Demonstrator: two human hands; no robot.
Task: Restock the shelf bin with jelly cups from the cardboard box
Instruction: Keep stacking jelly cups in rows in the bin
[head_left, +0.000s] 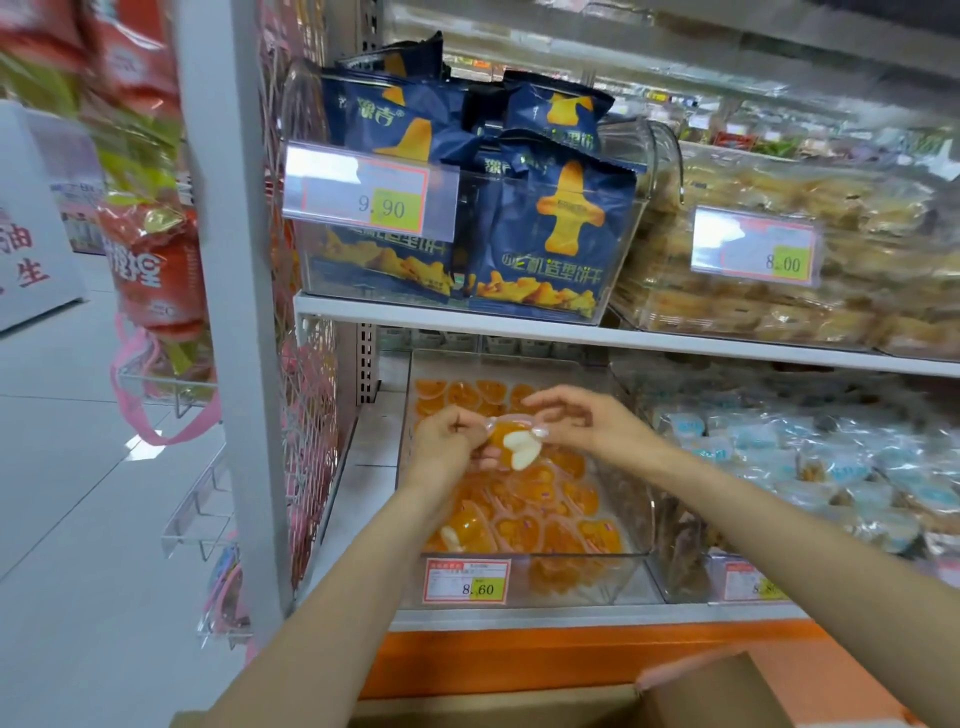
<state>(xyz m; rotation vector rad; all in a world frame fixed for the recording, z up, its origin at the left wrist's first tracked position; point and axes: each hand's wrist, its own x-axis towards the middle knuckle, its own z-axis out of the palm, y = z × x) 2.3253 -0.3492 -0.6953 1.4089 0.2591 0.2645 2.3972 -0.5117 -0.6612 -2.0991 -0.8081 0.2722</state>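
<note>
A clear plastic shelf bin (636, 558) on the lower shelf holds several orange jelly cups (524, 530). Both my hands are over the bin. My left hand (449, 439) grips one orange jelly cup (506, 441) that has white pieces inside. My right hand (582, 421) pinches the same cup's rim from the right with thumb and fingertip. The cardboard box (691, 696) sits at the bottom edge, flaps open; its inside is hidden.
A price tag reading 8.60 (466, 581) hangs on the bin's front. Above sits a bin of blue biscuit bags (540, 228). Bins of wrapped snacks (810, 467) stand to the right. A grey upright post (234, 312) and wire rack hooks (202, 514) are at left.
</note>
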